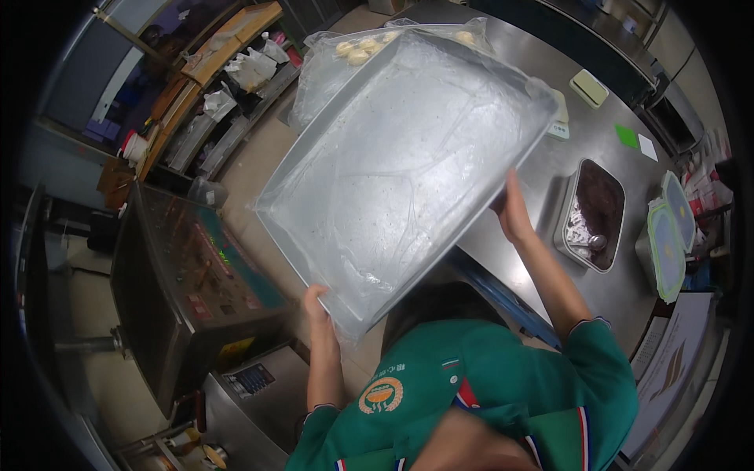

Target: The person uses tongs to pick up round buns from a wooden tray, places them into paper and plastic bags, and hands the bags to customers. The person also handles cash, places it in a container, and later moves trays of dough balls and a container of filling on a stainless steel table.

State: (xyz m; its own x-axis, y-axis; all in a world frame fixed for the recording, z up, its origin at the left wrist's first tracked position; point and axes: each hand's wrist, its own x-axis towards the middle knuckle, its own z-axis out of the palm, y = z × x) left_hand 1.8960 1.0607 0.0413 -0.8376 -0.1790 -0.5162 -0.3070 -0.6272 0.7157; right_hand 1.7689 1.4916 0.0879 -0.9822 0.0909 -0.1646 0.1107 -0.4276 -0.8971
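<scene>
A large shallow metal baking tray (377,188), lined with a clear plastic sheet, is held up in front of me at a slant. My left hand (318,306) grips its near left corner, the thumb over the rim. On the right long side, my right hand (512,212) supports the rim, most of its fingers hidden behind the metal. Just past the far edge, several pale dough pieces (358,52) lie under clear plastic on another surface, partly covered by the raised tray.
Right of me stands a steel table (542,184) with a metal container (559,235) of dark filling and a spoon, a pale kitchen scale (589,88) and a green card (626,136). A lidded plastic tub (666,251) sits at its edge. A dark steel appliance (169,314) is on the left.
</scene>
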